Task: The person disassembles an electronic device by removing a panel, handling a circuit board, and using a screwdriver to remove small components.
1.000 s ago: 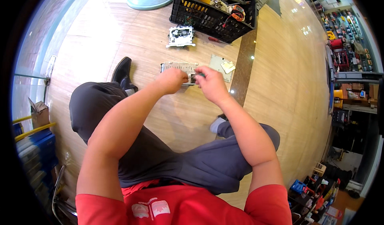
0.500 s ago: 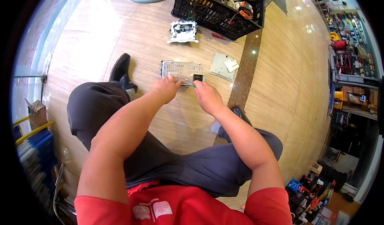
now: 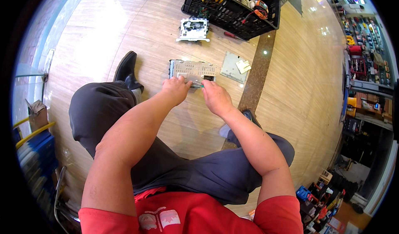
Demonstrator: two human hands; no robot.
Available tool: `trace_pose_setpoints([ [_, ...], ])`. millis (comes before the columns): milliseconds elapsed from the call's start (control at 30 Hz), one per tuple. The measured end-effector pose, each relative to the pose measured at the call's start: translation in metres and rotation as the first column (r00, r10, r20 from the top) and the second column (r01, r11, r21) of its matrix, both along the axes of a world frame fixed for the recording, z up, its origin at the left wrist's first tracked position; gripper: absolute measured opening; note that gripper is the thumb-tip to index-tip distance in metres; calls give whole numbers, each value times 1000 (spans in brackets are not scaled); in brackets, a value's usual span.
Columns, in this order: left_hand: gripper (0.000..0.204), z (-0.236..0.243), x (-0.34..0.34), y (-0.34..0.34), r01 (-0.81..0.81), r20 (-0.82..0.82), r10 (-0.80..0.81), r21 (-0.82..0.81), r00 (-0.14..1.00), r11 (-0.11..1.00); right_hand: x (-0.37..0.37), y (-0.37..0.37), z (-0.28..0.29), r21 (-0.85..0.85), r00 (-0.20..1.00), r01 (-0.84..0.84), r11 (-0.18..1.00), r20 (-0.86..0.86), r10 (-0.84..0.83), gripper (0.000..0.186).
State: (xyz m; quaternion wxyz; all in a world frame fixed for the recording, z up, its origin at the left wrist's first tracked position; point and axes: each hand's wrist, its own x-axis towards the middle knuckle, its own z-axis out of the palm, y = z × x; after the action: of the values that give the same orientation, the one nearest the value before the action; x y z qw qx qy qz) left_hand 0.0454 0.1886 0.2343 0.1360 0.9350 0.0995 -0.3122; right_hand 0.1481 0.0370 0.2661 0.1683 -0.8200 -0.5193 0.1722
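Observation:
A flat metal car stereo unit (image 3: pixel 192 66), perforated on top and dark along its left end, lies on the floor between my feet. My left hand (image 3: pixel 176 89) grips its near edge, with fingers bent over the top and the thumb toward the right. In my right hand (image 3: pixel 217 97) is a thin screwdriver (image 3: pixel 202 84) with a green handle. Its silver shaft points left along the unit's near edge, close to my left thumb. The tip is too small to make out. A square dark opening (image 3: pixel 208 78) shows near the unit's right end.
Beyond the unit sits a white-framed disc mechanism (image 3: pixel 194 29). A metal cover plate (image 3: pixel 229 67) with a pale yellowish piece (image 3: pixel 242 66) on it lies to the right. Farther off stand a black crate (image 3: pixel 224 16) of tools and a red-handled screwdriver (image 3: pixel 231 35).
The view has shifted slightly, so floor items appear a little higher and farther right. Both hands stay at the unit's near edge, the screwdriver still in my right hand.

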Motion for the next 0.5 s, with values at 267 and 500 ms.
trace_pose_setpoints([
  [267, 55, 0, 2, 1, 2, -50, -2, -12, 999, 1000, -3, 0, -1, -27, 1000, -24, 999, 19, 25, 16],
  [500, 60, 1, 1, 0, -10, -11, 10, -1, 1000, 1000, -4, 0, 2, -30, 999, -36, 999, 35, 37, 15],
])
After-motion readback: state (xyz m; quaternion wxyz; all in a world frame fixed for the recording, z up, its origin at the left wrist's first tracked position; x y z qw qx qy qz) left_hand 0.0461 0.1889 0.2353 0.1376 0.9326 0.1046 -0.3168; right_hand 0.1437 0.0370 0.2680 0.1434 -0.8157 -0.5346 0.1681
